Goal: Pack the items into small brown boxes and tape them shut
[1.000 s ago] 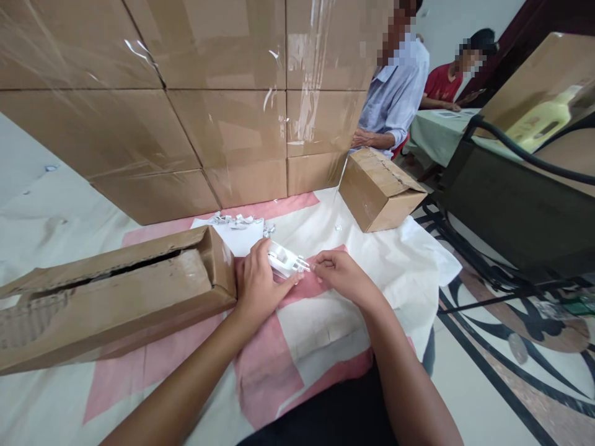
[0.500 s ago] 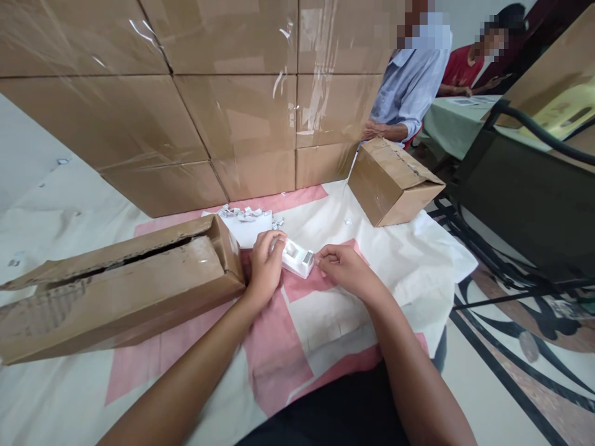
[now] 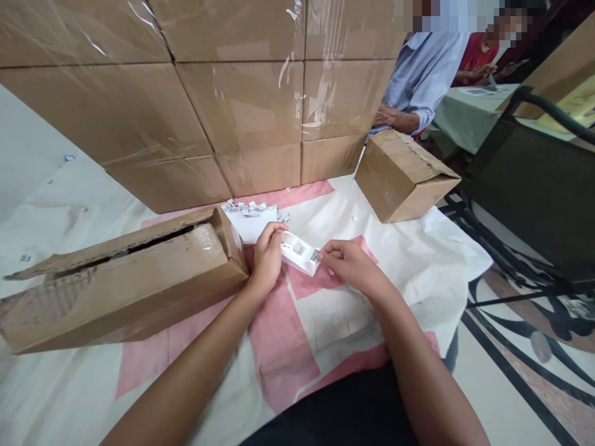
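Note:
A small white tape dispenser [image 3: 301, 255] lies tilted on the pink and white cloth between my hands. My left hand [image 3: 268, 253] is closed around its far left end. At the dispenser's right end, by the grey cutting edge, my right hand [image 3: 343, 259] has its thumb and fingertips pinched together; whatever is between them is too small to make out. Just behind my left hand is a white sheet or flat box [image 3: 251, 224] with several crumpled silvery-white bits [image 3: 253, 209] along its back edge.
A long opened carton [image 3: 139, 279] lies at the left, and a smaller carton [image 3: 404, 176] at the back right. Stacked, wrapped cartons [image 3: 255, 111] rise behind. Beyond are two people, a dark chair [image 3: 534, 186] and a table with a green cloth [image 3: 474, 118].
The view has shifted slightly, so most things appear a little further right. My left hand stays on the dispenser and my right hand stays pinched at its end.

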Demonstrator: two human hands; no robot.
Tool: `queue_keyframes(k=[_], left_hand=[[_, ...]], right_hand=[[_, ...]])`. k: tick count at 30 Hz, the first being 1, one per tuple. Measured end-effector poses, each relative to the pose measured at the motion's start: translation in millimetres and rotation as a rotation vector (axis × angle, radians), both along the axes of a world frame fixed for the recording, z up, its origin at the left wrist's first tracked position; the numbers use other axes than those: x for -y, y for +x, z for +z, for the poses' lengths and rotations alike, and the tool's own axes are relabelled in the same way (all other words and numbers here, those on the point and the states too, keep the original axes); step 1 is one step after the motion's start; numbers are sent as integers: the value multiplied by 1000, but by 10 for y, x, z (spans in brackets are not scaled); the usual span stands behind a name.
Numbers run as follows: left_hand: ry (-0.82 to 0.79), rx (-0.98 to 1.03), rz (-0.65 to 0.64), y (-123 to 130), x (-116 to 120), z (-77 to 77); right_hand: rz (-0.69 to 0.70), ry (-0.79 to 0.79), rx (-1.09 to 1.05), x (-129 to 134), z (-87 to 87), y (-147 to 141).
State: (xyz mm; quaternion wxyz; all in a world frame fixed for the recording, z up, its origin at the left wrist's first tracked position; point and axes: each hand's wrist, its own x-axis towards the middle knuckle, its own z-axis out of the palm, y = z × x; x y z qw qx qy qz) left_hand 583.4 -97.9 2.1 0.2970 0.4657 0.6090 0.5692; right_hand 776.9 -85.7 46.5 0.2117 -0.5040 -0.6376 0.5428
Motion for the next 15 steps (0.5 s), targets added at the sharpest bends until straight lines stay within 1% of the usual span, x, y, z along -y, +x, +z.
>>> queue_keyframes(k=[5, 9, 15], left_hand=[[34, -6, -32, -20, -10, -19], [32, -69, -43, -14, 3, -35], [33, -115, -41, -43, -41, -48]], right_hand=[[22, -10, 55, -18, 11, 58], [12, -16, 71, -39, 21, 128], [71, -57, -4, -20, 41, 73]])
